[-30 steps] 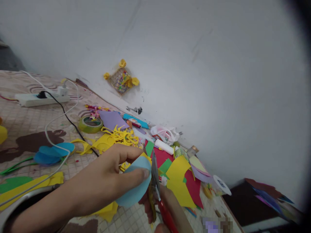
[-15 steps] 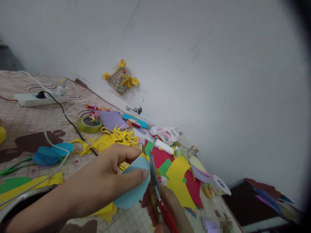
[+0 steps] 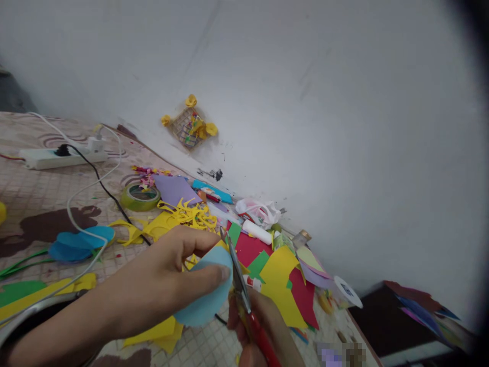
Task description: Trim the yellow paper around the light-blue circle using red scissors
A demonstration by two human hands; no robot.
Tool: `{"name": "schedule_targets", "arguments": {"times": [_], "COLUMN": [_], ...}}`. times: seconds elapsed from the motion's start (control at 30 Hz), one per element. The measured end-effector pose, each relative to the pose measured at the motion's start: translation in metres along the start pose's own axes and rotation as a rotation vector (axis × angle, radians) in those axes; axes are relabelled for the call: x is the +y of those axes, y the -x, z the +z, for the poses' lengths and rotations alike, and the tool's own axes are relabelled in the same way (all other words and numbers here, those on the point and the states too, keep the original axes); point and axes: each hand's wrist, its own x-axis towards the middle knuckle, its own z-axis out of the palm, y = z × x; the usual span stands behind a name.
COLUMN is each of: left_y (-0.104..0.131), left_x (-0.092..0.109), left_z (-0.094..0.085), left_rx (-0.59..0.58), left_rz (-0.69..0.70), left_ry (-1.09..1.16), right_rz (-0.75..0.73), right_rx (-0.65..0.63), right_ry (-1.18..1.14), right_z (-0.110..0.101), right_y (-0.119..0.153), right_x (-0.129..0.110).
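Between the thumb and fingers of my left hand is a light blue paper piece with a rounded lower edge; a bit of yellow paper shows behind its top. My right hand is wrapped round red-handled scissors. Their blades point up and run along the right edge of the light blue paper, with the tips close together. Yellow paper scraps lie beyond my left hand.
A green-yellow tape roll, purple paper and a white power strip with cables lie at the left. Blue paper petals lie nearer. Yellow, red and green sheets spread at the right, by the wall.
The scissor blades have drawn closer together, and their tips have shifted slightly left and up. The light blue paper and my left hand have moved slightly left in view.
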Motion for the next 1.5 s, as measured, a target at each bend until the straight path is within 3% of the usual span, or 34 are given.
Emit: {"name": "schedule_targets", "arguments": {"times": [0.1,0.2,0.33,0.43,0.5,0.63,0.77,0.93,1.07,1.17,1.23,1.3,1.4,1.5], "left_y": [0.0,0.004,0.006,0.003,-0.001,-0.005,-0.008,-0.013,-0.014,-0.013,-0.012,-0.009,-0.005,-0.002], "left_x": [0.001,0.002,-0.002,-0.01,-0.017,-0.03,-0.034,-0.027,-0.023,-0.02,-0.017,-0.014,-0.009,-0.003], "left_z": [-0.002,-0.006,-0.005,0.007,0.018,0.034,0.035,0.03,0.023,0.007,-0.006,-0.017,-0.024,-0.022], "left_rx": [0.009,0.037,0.083,0.185,0.141,-0.092,-0.123,-0.123,-0.04,0.167,0.345,0.464,0.54,0.539], "left_rz": [-0.043,-0.113,-0.128,-0.005,0.061,0.132,0.136,0.008,0.01,0.035,0.053,0.072,0.101,0.113], "left_ry": [0.066,0.112,0.009,-0.234,-0.367,-0.467,-0.504,-0.458,-0.323,-0.249,-0.25,-0.259,-0.258,-0.197], "right_rz": [0.136,0.198,0.066,-0.096,-0.186,-0.142,-0.086,-0.043,-0.028,-0.044,-0.022,0.089,0.175,0.261], "right_rx": [-0.161,-0.268,-0.084,0.082,0.128,0.116,0.141,0.185,0.212,0.193,0.097,-0.066,-0.133,-0.117], "right_ry": [-0.138,-0.139,-0.174,-0.354,-0.447,-0.519,-0.557,-0.535,-0.519,-0.507,-0.439,-0.437,-0.45,-0.48], "right_z": [-0.012,-0.041,-0.07,-0.055,-0.034,-0.003,0.004,0.003,0.003,0.009,0.016,0.025,0.038,0.046], "right_y": [-0.008,-0.007,0.0,-0.008,-0.02,-0.035,-0.034,-0.036,-0.035,-0.027,-0.022,-0.02,-0.024,-0.031], "right_x": [-0.002,0.001,0.004,-0.006,-0.018,-0.033,-0.032,-0.032,-0.034,-0.026,-0.015,-0.004,0.01,0.021]}}
